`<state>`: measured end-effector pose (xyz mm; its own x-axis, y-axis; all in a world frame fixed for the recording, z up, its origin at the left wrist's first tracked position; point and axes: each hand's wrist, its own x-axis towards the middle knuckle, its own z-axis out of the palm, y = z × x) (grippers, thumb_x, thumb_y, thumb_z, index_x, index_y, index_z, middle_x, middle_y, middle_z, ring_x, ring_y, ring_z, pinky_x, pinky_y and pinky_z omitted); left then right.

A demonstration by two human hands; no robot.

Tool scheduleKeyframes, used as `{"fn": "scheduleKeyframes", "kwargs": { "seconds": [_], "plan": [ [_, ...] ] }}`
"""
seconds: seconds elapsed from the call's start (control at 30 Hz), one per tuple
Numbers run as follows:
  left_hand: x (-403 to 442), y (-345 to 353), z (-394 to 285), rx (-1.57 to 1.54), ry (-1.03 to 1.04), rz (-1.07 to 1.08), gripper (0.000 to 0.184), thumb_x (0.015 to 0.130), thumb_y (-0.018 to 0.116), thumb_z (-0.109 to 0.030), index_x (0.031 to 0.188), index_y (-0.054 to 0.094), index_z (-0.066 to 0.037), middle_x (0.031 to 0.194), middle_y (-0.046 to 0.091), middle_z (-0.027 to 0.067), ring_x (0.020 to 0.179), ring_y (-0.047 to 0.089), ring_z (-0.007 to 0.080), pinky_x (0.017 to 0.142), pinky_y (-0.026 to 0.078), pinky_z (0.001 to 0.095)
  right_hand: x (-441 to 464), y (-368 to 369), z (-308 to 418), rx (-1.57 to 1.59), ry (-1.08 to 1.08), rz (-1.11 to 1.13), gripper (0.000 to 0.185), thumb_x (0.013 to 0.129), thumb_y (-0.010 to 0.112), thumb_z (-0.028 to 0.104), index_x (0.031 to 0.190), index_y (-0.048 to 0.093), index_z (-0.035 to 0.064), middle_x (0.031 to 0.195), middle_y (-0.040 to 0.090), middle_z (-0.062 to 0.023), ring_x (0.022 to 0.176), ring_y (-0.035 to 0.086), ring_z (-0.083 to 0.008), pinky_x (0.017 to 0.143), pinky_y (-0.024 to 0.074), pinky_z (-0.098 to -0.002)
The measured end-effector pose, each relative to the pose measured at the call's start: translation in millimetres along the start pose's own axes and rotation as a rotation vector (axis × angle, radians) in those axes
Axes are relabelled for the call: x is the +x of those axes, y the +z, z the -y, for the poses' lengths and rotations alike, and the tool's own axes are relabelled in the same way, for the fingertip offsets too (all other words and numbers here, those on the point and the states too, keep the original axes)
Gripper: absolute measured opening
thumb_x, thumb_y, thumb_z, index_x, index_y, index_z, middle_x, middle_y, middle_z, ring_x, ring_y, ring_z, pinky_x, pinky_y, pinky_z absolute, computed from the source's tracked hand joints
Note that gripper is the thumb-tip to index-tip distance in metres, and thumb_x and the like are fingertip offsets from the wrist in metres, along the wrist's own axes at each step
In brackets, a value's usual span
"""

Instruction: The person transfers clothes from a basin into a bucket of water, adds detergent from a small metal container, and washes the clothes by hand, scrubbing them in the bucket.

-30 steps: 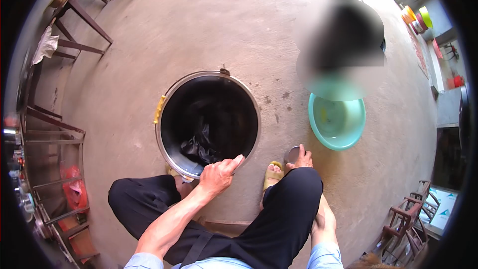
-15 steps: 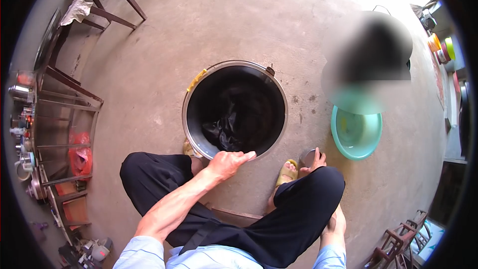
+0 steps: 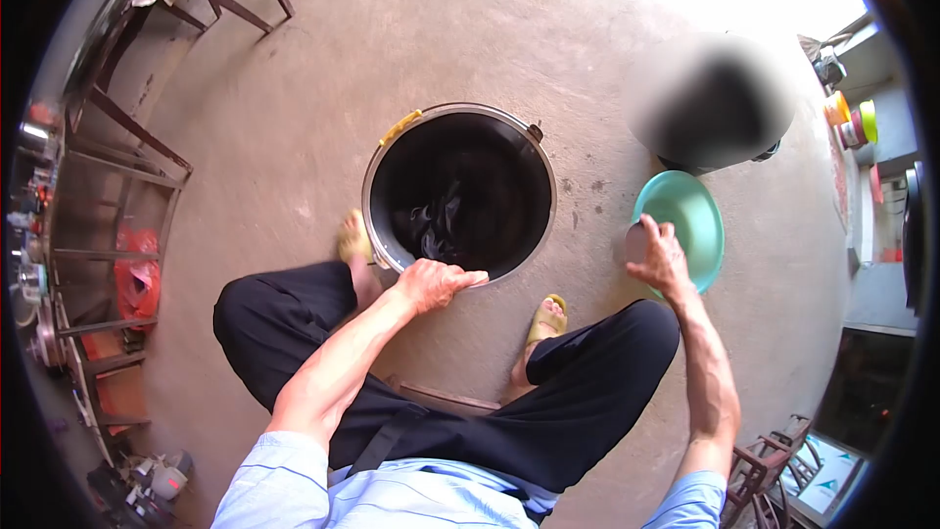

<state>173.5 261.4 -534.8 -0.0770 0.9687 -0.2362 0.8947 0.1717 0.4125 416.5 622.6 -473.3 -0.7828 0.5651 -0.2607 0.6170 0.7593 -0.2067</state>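
Observation:
A large round pot (image 3: 376, 220) with a dark inside, a metal rim and a yellow grip on its handle stands on the floor in front of me. Crumpled dark material lies inside it. My left hand (image 3: 431, 286) is closed on the near rim of the pot. At the right, my right hand (image 3: 662, 260) holds a small round container (image 3: 637, 243) by its side, over the near left edge of a green basin (image 3: 713, 225). What the small container holds cannot be made out.
Behind the basin stands a dark bucket (image 3: 703, 165), partly blurred. Wooden stools (image 3: 759, 470) are at the lower right. Along the left is a rack (image 3: 108, 255) with a red bag (image 3: 137, 274). My sandalled feet (image 3: 548, 318) flank the pot's near side.
My right hand has lifted the small container from beside my right foot and carried it forward to the green basin. My left hand has stayed on the pot's rim. The view has shifted.

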Motion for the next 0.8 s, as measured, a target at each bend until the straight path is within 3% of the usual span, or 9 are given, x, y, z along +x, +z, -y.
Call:
{"fn": "scheduleKeyframes", "kwargs": {
  "seconds": [0.13,0.27,0.4,0.47,0.63,0.7,0.8],
  "plan": [
    [4,0,4,-0.012,-0.001,0.004,0.053,0.089,0.053,-0.01,0.136,0.051,-0.035,0.092,0.072,0.009,0.079,0.072,0.0294,0.067,0.059,0.0422,12,-75,55,-0.093,-0.017,0.001,0.094,0.062,0.082,0.021,0.144,0.038,0.0148,0.125,0.047,-0.025,0.114,0.055,-0.0421,0.097,0.0501,-0.0476],
    [0,9,8,0.026,0.005,0.007,0.051,0.089,0.051,-0.009,0.133,0.052,-0.034,0.087,0.072,0.0091,0.074,0.072,0.0297,0.063,0.059,0.0442,11,-80,100,-0.128,0.087,0.006,0.095,0.062,0.08,0.023,0.146,0.037,0.0151,0.129,0.045,-0.0263,0.118,0.054,-0.0422,0.099,0.0491,-0.0465],
    [-13,18,13,0.038,0.043,0.039,0.052,0.088,0.054,-0.01,0.135,0.052,-0.031,0.083,0.072,0.011,0.072,0.072,0.0282,0.062,0.059,0.0424,21,-38,118,-0.099,0.235,0.068,0.091,0.063,0.077,0.024,0.145,0.039,0.0149,0.124,0.048,-0.0288,0.113,0.056,-0.0458,0.096,0.05,-0.0488],
    [-30,28,29,0.033,0.169,0.005,0.051,0.088,0.055,-0.01,0.135,0.052,-0.027,0.085,0.072,0.0115,0.072,0.072,0.0279,0.06,0.058,0.041,37,-8,115,-0.088,0.275,0.1,0.089,0.063,0.075,0.024,0.144,0.039,0.0144,0.121,0.049,-0.0311,0.113,0.056,-0.0478,0.096,0.0496,-0.0506],
    [-66,23,5,0.033,0.214,0.054,0.049,0.085,0.057,-0.01,0.131,0.053,-0.024,0.077,0.061,0.0048,0.07,0.069,0.0242,0.056,0.056,0.0388,56,73,93,0.015,0.354,0.152,0.089,0.064,0.074,0.024,0.145,0.038,0.0167,0.126,0.047,-0.0283,0.117,0.054,-0.0464,0.098,0.0488,-0.0492],
    [-73,25,-9,0.028,0.215,0.063,0.049,0.084,0.057,-0.009,0.133,0.051,-0.017,0.081,0.059,0.0067,0.072,0.067,0.0227,0.059,0.056,0.0356,61,107,80,0.042,0.373,0.172,0.089,0.064,0.075,0.024,0.145,0.039,0.0174,0.127,0.047,-0.0277,0.115,0.054,-0.0465,0.099,0.0472,-0.0504],
    [-82,26,-33,0.051,0.213,0.123,0.05,0.085,0.055,-0.011,0.135,0.049,-0.013,0.083,0.058,0.0084,0.072,0.066,0.0232,0.056,0.055,0.0352,64,137,70,-0.038,0.174,0.09,0.092,0.059,0.079,0.021,0.143,0.042,0.0191,0.123,0.051,-0.0259,0.113,0.053,-0.0475,0.096,0.0475,-0.0525]
  ]
}}
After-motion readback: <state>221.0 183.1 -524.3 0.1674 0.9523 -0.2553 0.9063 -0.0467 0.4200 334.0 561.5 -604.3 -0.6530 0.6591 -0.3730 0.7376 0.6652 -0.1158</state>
